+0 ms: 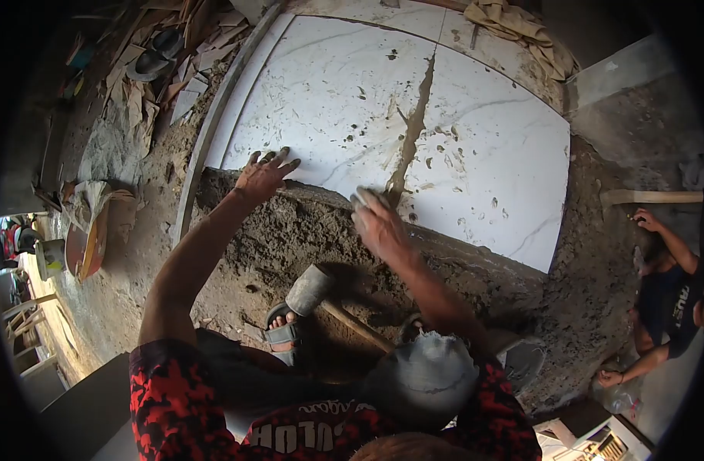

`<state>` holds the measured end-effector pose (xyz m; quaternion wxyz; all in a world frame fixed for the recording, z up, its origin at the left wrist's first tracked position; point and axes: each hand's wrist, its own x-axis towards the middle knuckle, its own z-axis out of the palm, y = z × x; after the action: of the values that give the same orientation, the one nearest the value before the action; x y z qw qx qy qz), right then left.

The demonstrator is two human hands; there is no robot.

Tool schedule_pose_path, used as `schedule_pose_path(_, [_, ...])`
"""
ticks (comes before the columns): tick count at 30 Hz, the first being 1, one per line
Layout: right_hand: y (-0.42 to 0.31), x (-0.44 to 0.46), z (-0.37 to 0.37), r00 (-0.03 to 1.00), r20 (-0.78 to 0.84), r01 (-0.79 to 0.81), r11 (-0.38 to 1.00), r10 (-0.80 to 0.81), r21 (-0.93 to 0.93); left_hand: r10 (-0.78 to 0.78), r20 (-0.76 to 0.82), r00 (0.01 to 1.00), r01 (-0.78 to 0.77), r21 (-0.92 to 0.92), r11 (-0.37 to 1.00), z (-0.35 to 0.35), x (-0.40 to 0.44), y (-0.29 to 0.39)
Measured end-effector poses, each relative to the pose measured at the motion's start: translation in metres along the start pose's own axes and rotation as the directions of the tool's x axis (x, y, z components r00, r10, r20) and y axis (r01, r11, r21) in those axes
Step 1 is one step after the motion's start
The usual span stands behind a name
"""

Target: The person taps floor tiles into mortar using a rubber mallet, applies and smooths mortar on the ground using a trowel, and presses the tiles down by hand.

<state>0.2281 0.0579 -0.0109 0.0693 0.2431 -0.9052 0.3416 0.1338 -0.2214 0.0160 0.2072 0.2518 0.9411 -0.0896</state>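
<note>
My left hand [264, 175] lies with spread, dirty fingers on the near edge of a large white marbled tile [313, 84]. At that tile's near right corner, my right hand [381, 224] is closed, with something small and greyish at its fingertips that I cannot make out. A band of wet grey mortar [415, 131] runs along the joint between this tile and a second white tile [506, 169] on the right. Mud spots dot both tiles. Below my hands, a mallet [310, 289] with a grey head and wooden handle stands by my sandalled foot [281, 332].
Rough mortar [290, 238] covers the ground before the tiles. A long straight bar [214, 138] borders them on the left, near broken scraps [187, 100]. A crumpled cloth [513, 27] lies at the far right. Another person [667, 300] is at the right, near a wooden handle [652, 197].
</note>
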Motion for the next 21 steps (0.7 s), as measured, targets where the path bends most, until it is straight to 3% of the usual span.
schedule_pose_path(1, [0.007, 0.013, -0.007, 0.998, 0.042, 0.053, 0.986, -0.047, -0.155, 0.001, -0.003, 1.0, -0.001, -0.001, 1.0, 0.001, -0.001, -0.001])
schedule_pose_path(3, [0.021, 0.02, -0.006, 0.996, 0.087, 0.039, 0.985, -0.024, -0.169, 0.009, -0.01, 1.0, -0.009, 0.0, 1.0, 0.003, 0.0, -0.003])
schedule_pose_path(5, [0.031, 0.022, -0.003, 0.977, 0.185, 0.149, 0.954, -0.103, -0.261, 0.014, -0.017, 1.0, -0.014, 0.001, 1.0, 0.004, 0.0, -0.003])
schedule_pose_path(15, [0.029, 0.027, -0.002, 0.96, 0.273, 0.139, 0.956, -0.067, -0.257, 0.003, -0.031, 1.0, -0.002, 0.013, 1.0, 0.0, -0.001, 0.0])
schedule_pose_path(19, [0.034, 0.024, 0.006, 0.967, 0.206, 0.215, 0.912, -0.149, -0.348, 0.012, -0.033, 0.999, -0.01, 0.04, 0.999, 0.001, 0.001, -0.003])
schedule_pose_path(21, [0.034, 0.021, 0.007, 0.968, 0.199, 0.212, 0.921, -0.153, -0.325, 0.075, -0.072, 0.995, -0.077, -0.036, 0.996, 0.011, 0.003, -0.007])
